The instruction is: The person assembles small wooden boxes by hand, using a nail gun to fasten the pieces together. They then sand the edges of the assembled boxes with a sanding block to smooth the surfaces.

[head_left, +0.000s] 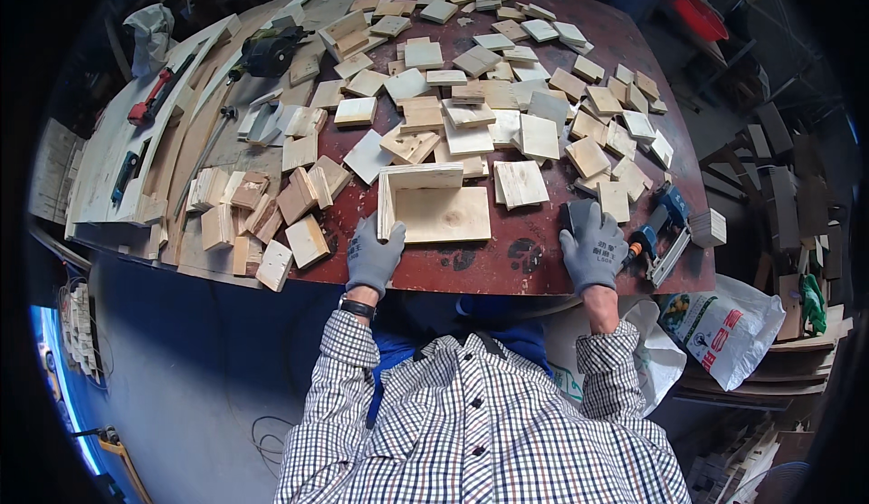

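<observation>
An L-shaped wooden piece (444,214) lies at the front of the red-brown table, one board flat with upright boards along its far and left sides. My left hand (373,258), in a grey glove, is closed on its left end, thumb on the near corner. My right hand (594,252), also gloved, rests on the tabletop, its thumb and fingers around a small dark block (574,217). Just right of that hand lies a blue nail gun (668,219) with an orange fitting at its hose end.
Several loose wooden boards (539,137) cover the table's middle and far side. Stacked blocks (217,226) stand at the left, beside long planks (136,142), a red tool (149,99) and a dark power tool (270,52). A white printed sack (729,332) hangs below the right edge.
</observation>
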Motion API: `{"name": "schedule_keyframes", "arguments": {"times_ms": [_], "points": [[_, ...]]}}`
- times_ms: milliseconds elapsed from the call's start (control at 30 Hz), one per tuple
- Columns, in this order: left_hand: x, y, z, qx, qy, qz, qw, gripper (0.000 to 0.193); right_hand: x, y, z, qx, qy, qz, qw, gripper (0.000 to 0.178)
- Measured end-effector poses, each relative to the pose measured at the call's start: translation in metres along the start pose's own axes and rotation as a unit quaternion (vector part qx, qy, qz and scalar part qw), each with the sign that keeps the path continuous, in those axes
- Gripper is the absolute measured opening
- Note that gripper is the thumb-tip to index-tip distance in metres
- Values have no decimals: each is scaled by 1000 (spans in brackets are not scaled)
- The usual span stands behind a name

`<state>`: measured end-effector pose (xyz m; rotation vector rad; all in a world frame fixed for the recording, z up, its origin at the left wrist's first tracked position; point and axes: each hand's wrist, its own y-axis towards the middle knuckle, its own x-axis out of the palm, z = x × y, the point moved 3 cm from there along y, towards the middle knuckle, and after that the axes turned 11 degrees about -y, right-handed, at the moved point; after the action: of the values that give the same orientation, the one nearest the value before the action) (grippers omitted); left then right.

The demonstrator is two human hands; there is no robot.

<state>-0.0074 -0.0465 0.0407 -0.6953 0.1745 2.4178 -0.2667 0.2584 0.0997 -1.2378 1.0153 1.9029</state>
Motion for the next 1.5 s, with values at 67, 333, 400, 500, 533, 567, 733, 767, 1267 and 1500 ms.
{"name": "schedule_keyframes", "arguments": {"times_ms": [67, 333, 400, 500, 533, 567, 733, 767, 1267, 1500], "points": [[8, -4, 6, 13, -28, 13, 999, 51, -14, -3, -9, -64, 145, 86, 984, 78], [-6, -75, 26, 358, 23, 151, 921, 65, 9, -43, -104, -17, 583, -85, 807, 71], [0, -86, 17, 354, 14, 120, 927, 74, 34, -57, -110, -158, 569, -10, 807, 74], [8, -84, -7, 330, -23, 112, 937, 78, -4, -49, -114, -120, 690, -87, 708, 71], [2, -79, -4, 357, 9, 133, 925, 80, -22, -43, -115, -104, 728, -111, 669, 70], [-1, -69, 3, 380, 32, 149, 912, 82, -39, -38, -112, -83, 757, -135, 634, 70], [-35, -6, 58, 293, -166, 98, 937, 48, -89, 35, -111, -64, 792, -125, 594, 48], [-44, 2, 74, 263, -159, 74, 949, 40, -96, 46, -117, -57, 782, -85, 615, 37], [-138, -160, -28, -46, -345, 330, 877, 38, 5, -1, -243, -424, 347, 46, 835, 69], [-174, -182, -22, -67, -333, 361, 869, 41, 1, -15, -262, -562, 276, 42, 779, 74]]}}
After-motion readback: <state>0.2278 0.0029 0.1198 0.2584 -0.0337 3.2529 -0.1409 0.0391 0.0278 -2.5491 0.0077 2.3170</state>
